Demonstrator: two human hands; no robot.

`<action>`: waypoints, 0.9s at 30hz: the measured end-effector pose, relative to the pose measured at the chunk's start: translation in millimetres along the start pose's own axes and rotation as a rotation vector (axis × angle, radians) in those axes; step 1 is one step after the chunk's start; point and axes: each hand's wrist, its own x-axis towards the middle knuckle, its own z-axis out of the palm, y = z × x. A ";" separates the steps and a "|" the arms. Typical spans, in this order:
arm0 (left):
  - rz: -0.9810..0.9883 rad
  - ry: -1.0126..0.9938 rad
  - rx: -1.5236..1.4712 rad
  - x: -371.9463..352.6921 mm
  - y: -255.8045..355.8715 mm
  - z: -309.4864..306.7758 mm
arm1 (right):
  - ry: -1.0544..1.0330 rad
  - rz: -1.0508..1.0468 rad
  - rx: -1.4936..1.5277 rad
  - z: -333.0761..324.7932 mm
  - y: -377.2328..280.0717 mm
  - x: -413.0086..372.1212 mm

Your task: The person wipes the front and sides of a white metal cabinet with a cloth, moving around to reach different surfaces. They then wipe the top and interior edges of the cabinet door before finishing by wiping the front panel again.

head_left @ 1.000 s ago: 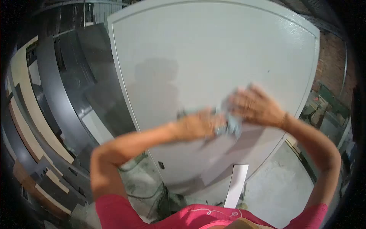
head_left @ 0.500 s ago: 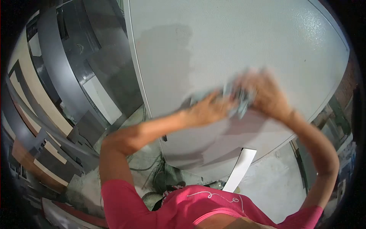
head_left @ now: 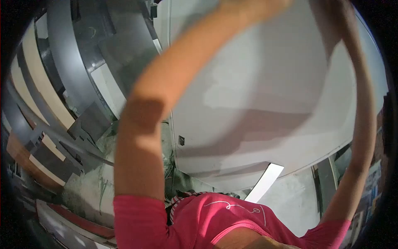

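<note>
A large pale grey panel [head_left: 290, 74] with a slightly textured face fills the middle and right of the view. Over its upper part my left hand [head_left: 257, 9] is raised, blurred and cut off by the top edge, so its fingers and anything in them are hidden. My right hand [head_left: 336, 7] reaches the top edge farther right, in shade; its fingers do not show either. No cloth is visible now. Both arms cast shadows on the panel.
A small dark latch or fitting [head_left: 181, 140] sits at the panel's lower left. Below the panel a white strip [head_left: 265, 181] slants down towards my pink shirt. Stacked grey and beige boards [head_left: 62, 41] stand at the left. Pale floor [head_left: 292, 199] shows at the lower right.
Both hands have moved up from the panel's middle to the top edge, and apart. The grey-blue cloth they held has gone out of sight. The view has shifted slightly.
</note>
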 end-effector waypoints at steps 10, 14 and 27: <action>0.262 -0.717 0.053 -261.7 70.8 -104.4 | -0.685 -0.846 0.385 -40.1 -82.4 -174.8; 0.056 -0.182 -0.009 -84.9 -25.6 -47.3 | -0.248 -0.491 0.011 -1.8 -28.1 -41.9; -0.376 -0.755 -0.331 -345.2 165.2 -109.4 | -0.742 -0.975 0.296 -45.0 -102.5 -188.1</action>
